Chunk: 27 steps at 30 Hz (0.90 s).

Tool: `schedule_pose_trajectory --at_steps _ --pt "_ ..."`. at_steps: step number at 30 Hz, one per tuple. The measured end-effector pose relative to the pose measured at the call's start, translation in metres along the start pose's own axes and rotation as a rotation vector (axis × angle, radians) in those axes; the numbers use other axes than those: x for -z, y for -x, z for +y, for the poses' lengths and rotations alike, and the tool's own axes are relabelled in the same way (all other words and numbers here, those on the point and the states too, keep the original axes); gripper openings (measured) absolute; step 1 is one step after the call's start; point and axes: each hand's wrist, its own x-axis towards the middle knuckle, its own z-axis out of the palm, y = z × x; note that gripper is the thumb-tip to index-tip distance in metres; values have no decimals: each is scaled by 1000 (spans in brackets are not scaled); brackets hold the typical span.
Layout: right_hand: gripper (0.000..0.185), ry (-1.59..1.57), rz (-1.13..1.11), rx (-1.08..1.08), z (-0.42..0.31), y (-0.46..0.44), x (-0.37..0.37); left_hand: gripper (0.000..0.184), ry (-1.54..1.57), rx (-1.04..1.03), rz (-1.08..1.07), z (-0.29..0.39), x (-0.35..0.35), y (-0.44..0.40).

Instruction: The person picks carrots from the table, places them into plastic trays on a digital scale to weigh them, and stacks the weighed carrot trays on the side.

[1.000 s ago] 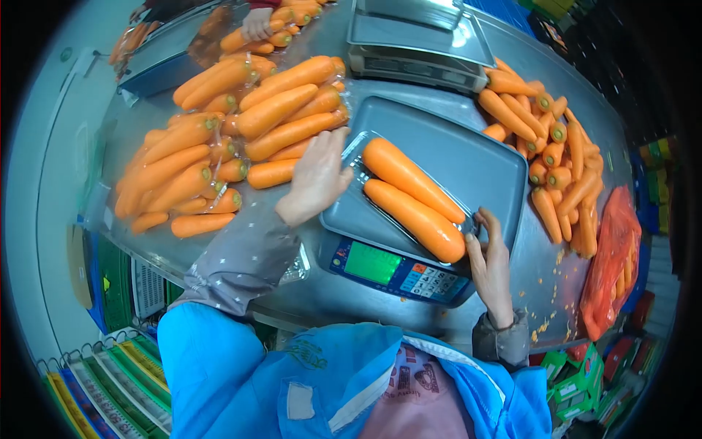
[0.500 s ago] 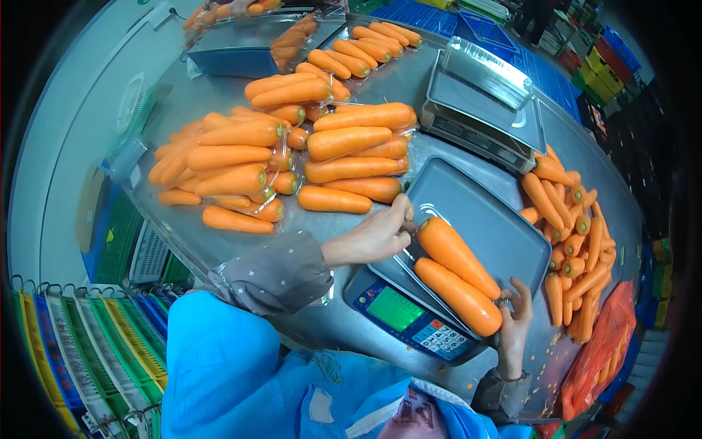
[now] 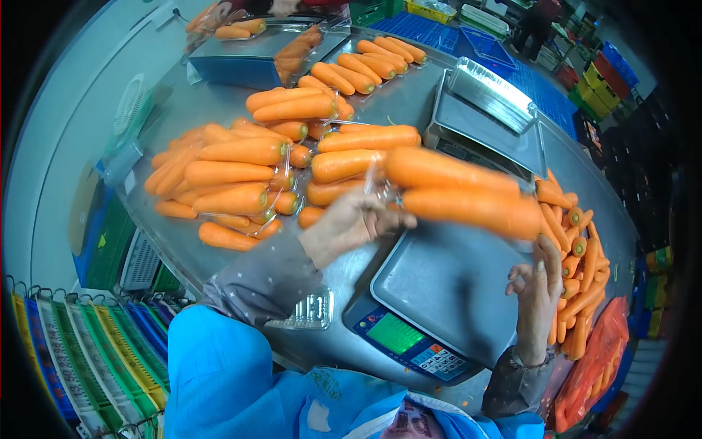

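Two large carrots [image 3: 461,197], side by side and blurred by motion, are in the air above the grey pan [image 3: 446,285] of a scale. Clear plastic glints at their left end, where my left hand [image 3: 351,227] has its fingers curled round the edge. My right hand [image 3: 537,293] is below their right end with its fingers apart; whether a fingertip touches the carrot I cannot tell. The scale's lit green display [image 3: 395,333] faces me. A clear plastic tray [image 3: 311,311] lies beside my left sleeve.
Packed carrots [image 3: 234,172] are piled on the left of the metal table. Loose carrots [image 3: 578,271] lie on the right, beside a red plastic bag [image 3: 592,366]. A second scale [image 3: 482,124] bearing clear trays stands behind. Another person's hand [image 3: 284,7] shows at the far edge.
The two carrots have risen off the scale pan and swung up and away, turning more level. My left hand has shifted slightly left; my right hand has moved up and right, fingers apart.
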Motion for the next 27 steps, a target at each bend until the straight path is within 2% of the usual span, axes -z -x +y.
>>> schedule_pose_trajectory --at_steps 2,4,6,10,13,17,19,20,22,26,27 --pt "34 69 -21 -1 5 -1 -3 49 -34 -130 25 28 -9 -20" --pt "29 142 -67 -43 12 1 5 49 -220 -319 61 60 -6 -48" --pt "28 161 -47 -72 20 5 17 48 -172 -409 163 97 10 -79" --pt "25 186 29 -143 29 10 36 47 -280 -474 131 147 38 -134" --pt "24 186 80 -181 35 12 46 44 -260 -559 277 158 55 -169" --pt "21 198 122 -231 47 13 60 41 -237 -538 281 161 81 -201" --pt "20 205 129 -253 50 13 64 35 -150 -453 441 156 84 -206" --pt "20 213 138 -253 51 13 64 35 -154 -447 441 154 84 -208" --pt "20 213 143 -255 56 13 65 32 -206 -332 582 153 87 -207" --pt "20 200 127 -253 57 11 64 32 -184 -236 532 156 109 -210" --pt "20 205 125 -254 55 12 63 33 -262 -142 574 157 109 -209"
